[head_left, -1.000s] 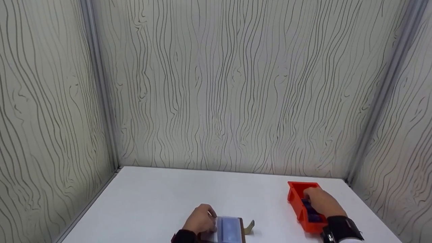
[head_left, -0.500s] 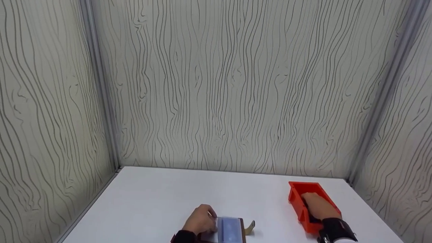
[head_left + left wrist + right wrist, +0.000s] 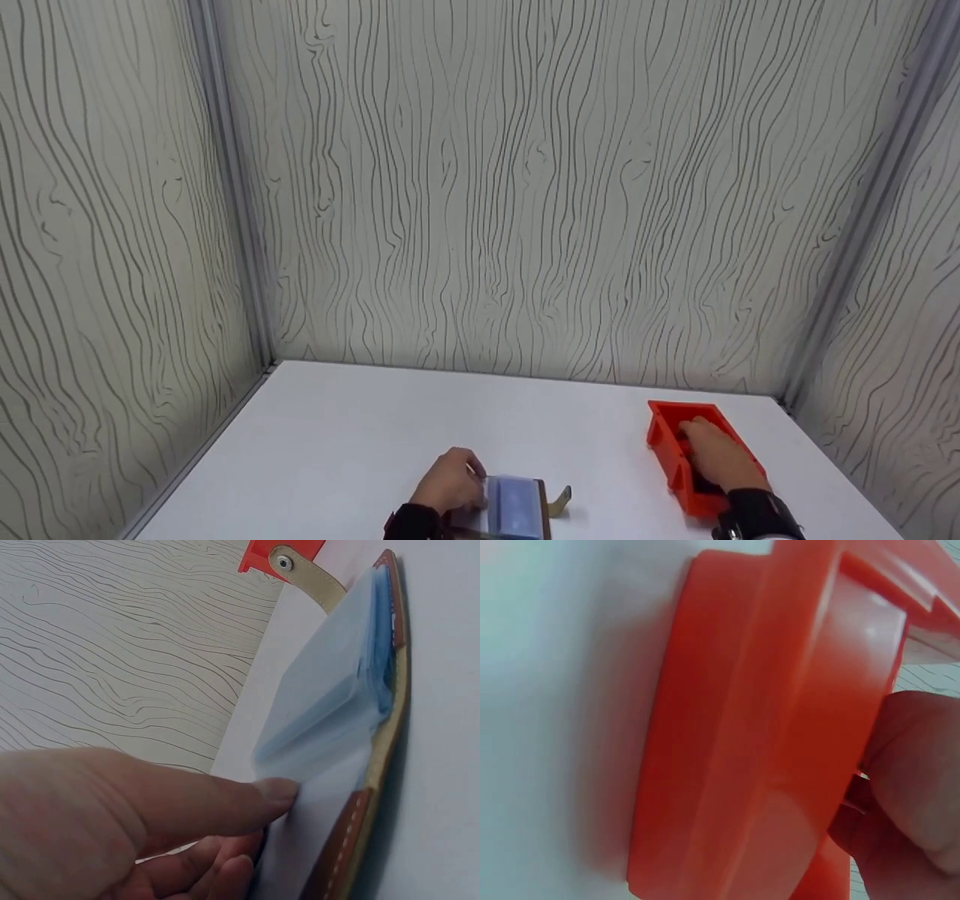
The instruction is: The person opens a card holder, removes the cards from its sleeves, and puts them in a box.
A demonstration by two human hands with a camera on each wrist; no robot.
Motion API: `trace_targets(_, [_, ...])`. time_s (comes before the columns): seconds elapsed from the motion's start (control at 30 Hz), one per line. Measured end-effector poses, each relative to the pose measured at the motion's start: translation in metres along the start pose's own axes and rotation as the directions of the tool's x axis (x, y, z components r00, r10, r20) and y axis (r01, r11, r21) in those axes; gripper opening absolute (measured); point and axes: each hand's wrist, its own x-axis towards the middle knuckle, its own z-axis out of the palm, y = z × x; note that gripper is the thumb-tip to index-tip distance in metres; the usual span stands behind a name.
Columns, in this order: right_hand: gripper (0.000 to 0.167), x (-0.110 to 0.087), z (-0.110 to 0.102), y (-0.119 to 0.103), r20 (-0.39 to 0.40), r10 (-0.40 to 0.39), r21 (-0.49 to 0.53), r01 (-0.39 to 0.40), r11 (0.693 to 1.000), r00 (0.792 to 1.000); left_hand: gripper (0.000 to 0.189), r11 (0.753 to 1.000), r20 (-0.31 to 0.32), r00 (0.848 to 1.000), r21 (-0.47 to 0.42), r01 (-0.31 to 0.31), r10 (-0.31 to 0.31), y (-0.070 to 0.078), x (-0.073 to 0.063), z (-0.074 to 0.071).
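A card holder (image 3: 517,510) with brown leather edges and bluish clear plastic sleeves (image 3: 330,667) lies spread on the table near its front. My left hand (image 3: 452,480) pinches its left part, the thumb (image 3: 247,802) on top of a clear sleeve and the fingers (image 3: 202,862) behind. To the right is a red plastic bin (image 3: 667,457), and my right hand (image 3: 720,454) reaches down into it. Its fingertips are mostly hidden by the bin wall, so whether they hold anything does not show. Something dark (image 3: 703,484) lies in the bin below the hand.
A tan strap (image 3: 311,577) with a metal snap sticks out from the holder's right side. The white table (image 3: 360,427) ends at a pale wood-grain back wall (image 3: 487,225), with matching side panels left and right.
My right hand has gone deeper into the bin, then shifted slightly; the dark blue thing seen beside it is now mostly covered. My left hand keeps its hold on the card holder.
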Motion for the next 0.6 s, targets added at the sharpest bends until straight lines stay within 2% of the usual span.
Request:
trace_targets(0.1, [0.017,-0.005,-0.009,-0.006,-0.089,-0.01,-0.02,0.008,1.0,0.996,0.026,1.0,-0.001,1.0,0.014,-0.017,0.017,-0.001,0.0,0.001])
trace_targets(0.17, [0.021,-0.009,-0.016,-0.019,-0.202,0.001,0.011,0.001,1.0,0.979,0.027,1.0,-0.004,1.0,0.021,-0.022,0.022,0.0,0.0,-0.001])
trace_targets(0.23, [0.023,-0.016,-0.021,-0.039,-0.345,0.016,0.055,0.004,0.998,0.938,0.028,1.0,-0.005,1.0,0.027,-0.016,0.016,-0.001,0.002,-0.002])
trace_targets(0.3, [0.022,-0.025,-0.023,-0.065,-0.475,0.024,0.109,0.032,0.994,0.88,0.028,1.0,-0.004,1.0,0.025,-0.001,0.001,-0.005,0.007,-0.002])
trace_targets(0.37, [0.019,-0.035,-0.022,-0.092,-0.564,0.02,0.148,0.078,0.986,0.826,0.028,0.999,0.007,1.0,0.03,0.019,-0.019,-0.015,0.017,0.001])
trace_targets(0.4, [0.018,-0.04,-0.021,-0.106,-0.585,0.017,0.167,0.1,0.981,0.811,0.029,0.999,0.012,1.0,0.031,0.022,-0.022,-0.021,0.022,0.004])
trace_targets(0.43, [0.017,-0.045,-0.019,-0.119,-0.593,0.009,0.179,0.121,0.976,0.805,0.029,0.999,0.017,1.0,0.03,0.017,-0.017,-0.026,0.027,0.006])
trace_targets(0.47, [0.017,-0.049,-0.017,-0.131,-0.586,0.0,0.193,0.14,0.971,0.81,0.03,1.0,0.021,1.0,0.029,0.009,-0.01,-0.032,0.033,0.009])
trace_targets(0.53, [0.017,-0.056,-0.008,-0.152,-0.547,-0.021,0.224,0.171,0.96,0.837,0.03,1.0,0.031,1.0,0.025,0.0,-0.001,-0.045,0.044,0.015])
trace_targets(0.6, [0.019,-0.06,0.003,-0.169,-0.479,-0.064,0.259,0.211,0.942,0.875,0.031,1.0,0.039,0.999,0.008,-0.008,0.008,-0.055,0.053,0.018])
